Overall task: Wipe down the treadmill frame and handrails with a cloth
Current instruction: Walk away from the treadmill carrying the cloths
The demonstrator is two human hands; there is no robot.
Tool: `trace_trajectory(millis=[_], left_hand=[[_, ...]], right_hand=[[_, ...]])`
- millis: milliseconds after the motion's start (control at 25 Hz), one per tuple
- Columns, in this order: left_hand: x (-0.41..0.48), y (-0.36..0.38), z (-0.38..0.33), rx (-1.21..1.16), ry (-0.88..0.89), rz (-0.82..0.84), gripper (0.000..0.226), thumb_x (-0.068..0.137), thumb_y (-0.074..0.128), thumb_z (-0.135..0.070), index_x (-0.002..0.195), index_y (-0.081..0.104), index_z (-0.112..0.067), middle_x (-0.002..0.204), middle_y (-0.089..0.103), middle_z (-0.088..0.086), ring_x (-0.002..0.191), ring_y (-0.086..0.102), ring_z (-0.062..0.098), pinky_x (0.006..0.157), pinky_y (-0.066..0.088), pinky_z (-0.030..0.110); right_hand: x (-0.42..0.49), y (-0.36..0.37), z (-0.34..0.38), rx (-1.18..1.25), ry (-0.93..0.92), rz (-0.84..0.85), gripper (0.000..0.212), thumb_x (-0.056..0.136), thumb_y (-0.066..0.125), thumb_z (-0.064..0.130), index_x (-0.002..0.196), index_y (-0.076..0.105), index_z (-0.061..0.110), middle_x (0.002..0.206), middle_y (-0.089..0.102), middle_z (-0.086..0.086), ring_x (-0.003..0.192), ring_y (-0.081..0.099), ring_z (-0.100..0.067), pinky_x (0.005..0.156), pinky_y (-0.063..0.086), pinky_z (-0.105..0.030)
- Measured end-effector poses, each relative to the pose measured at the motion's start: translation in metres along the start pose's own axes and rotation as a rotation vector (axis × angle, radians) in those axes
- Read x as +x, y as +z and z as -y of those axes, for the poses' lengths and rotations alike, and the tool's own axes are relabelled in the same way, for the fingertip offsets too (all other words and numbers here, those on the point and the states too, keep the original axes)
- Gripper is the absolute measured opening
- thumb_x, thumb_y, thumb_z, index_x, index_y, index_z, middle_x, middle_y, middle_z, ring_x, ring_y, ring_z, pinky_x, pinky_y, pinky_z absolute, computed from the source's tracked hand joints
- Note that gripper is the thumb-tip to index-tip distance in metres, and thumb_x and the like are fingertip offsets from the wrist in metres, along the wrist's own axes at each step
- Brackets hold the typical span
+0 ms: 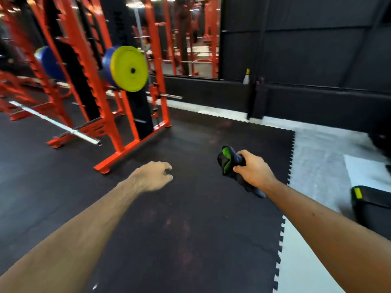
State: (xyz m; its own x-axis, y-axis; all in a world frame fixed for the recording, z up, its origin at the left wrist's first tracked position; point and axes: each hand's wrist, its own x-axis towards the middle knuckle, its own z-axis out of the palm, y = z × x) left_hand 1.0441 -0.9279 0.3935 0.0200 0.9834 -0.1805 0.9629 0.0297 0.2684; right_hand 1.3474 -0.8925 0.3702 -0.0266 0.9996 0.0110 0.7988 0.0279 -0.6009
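Note:
My right hand (252, 169) grips a bunched dark cloth (227, 160) with a green inner patch, held out over the black rubber floor. My left hand (155, 175) hangs in the air to the left of it, fingers loosely curled, holding nothing. At the right edge a black machine base with a yellow tag (369, 203) shows only in part; it may be the treadmill's end, but I cannot tell. No handrails are in view.
An orange rack (118, 115) with a yellow weight plate (129, 68) and a steel barbell (57, 123) stands at the left. Black interlocking mats (190, 229) cover the floor, with pale floor (313, 161) to the right. A black wall and a bottle (246, 76) lie ahead.

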Motion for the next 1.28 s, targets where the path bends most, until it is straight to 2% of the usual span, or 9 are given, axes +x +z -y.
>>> trace_trajectory(millis=[120,320,560,720,840,1040,1200,1280], left_hand=[[0.089,0.003,-0.035,0.021,0.124,0.044,0.042,0.093,0.05,-0.038,0.135,0.052,-0.03,0.127,0.063,-0.009,0.118,0.057,0.015,0.103,0.043,0.037],[0.228,0.002,-0.102,0.025,0.272,0.086,0.043,0.092,0.049,-0.041,0.134,0.051,-0.034,0.124,0.064,-0.013,0.119,0.055,0.014,0.104,0.043,0.039],[0.365,-0.031,-0.143,0.001,0.287,0.061,0.043,0.09,0.049,-0.043,0.132,0.052,-0.036,0.125,0.064,-0.013,0.115,0.059,0.016,0.102,0.045,0.039],[0.44,-0.043,-0.133,-0.033,0.267,0.084,0.043,0.09,0.049,-0.045,0.132,0.052,-0.036,0.123,0.065,-0.014,0.112,0.06,0.014,0.101,0.045,0.037],[0.487,-0.057,-0.075,-0.079,0.163,0.061,0.042,0.091,0.05,-0.044,0.132,0.052,-0.035,0.123,0.065,-0.014,0.113,0.059,0.013,0.101,0.044,0.037],[0.531,-0.087,0.104,-0.162,-0.135,-0.052,0.041,0.091,0.053,-0.041,0.13,0.055,-0.031,0.124,0.066,-0.01,0.111,0.061,0.014,0.1,0.046,0.035],[0.497,-0.117,0.228,-0.194,-0.412,-0.195,0.035,0.092,0.053,-0.036,0.126,0.059,-0.029,0.123,0.065,-0.009,0.116,0.059,0.019,0.103,0.044,0.037],[0.459,-0.124,0.293,-0.197,-0.595,-0.215,0.028,0.09,0.05,-0.034,0.114,0.063,-0.029,0.118,0.066,-0.007,0.11,0.06,0.023,0.098,0.047,0.04]], right_hand=[[0.043,-0.01,-0.035,-0.036,0.117,-0.065,0.036,0.09,0.064,0.028,0.124,0.054,0.033,0.109,0.066,-0.004,0.096,0.062,-0.028,0.081,0.054,-0.042],[0.142,-0.036,-0.087,-0.044,0.205,-0.141,0.034,0.089,0.063,0.029,0.121,0.052,0.033,0.105,0.067,-0.003,0.092,0.064,-0.027,0.079,0.056,-0.045],[0.273,-0.074,-0.1,-0.081,0.233,-0.157,0.034,0.087,0.062,0.03,0.12,0.052,0.032,0.103,0.067,-0.002,0.09,0.064,-0.027,0.077,0.056,-0.044],[0.358,-0.061,-0.09,-0.083,0.202,-0.123,0.038,0.088,0.064,0.03,0.124,0.052,0.032,0.108,0.067,-0.002,0.095,0.063,-0.028,0.077,0.053,-0.039],[0.435,-0.018,-0.053,-0.081,0.105,-0.022,0.037,0.09,0.064,0.03,0.125,0.053,0.033,0.109,0.065,0.0,0.096,0.063,-0.025,0.075,0.05,-0.036],[0.569,0.097,0.08,-0.077,-0.162,0.171,0.038,0.087,0.066,0.031,0.122,0.055,0.038,0.111,0.068,0.0,0.1,0.065,-0.026,0.084,0.054,-0.04],[0.624,0.193,0.221,-0.096,-0.424,0.359,0.039,0.083,0.068,0.031,0.121,0.057,0.037,0.111,0.069,-0.002,0.102,0.065,-0.027,0.083,0.053,-0.037],[0.628,0.253,0.3,-0.088,-0.562,0.474,0.04,0.082,0.07,0.031,0.12,0.058,0.037,0.113,0.07,-0.003,0.103,0.066,-0.029,0.085,0.053,-0.039]])
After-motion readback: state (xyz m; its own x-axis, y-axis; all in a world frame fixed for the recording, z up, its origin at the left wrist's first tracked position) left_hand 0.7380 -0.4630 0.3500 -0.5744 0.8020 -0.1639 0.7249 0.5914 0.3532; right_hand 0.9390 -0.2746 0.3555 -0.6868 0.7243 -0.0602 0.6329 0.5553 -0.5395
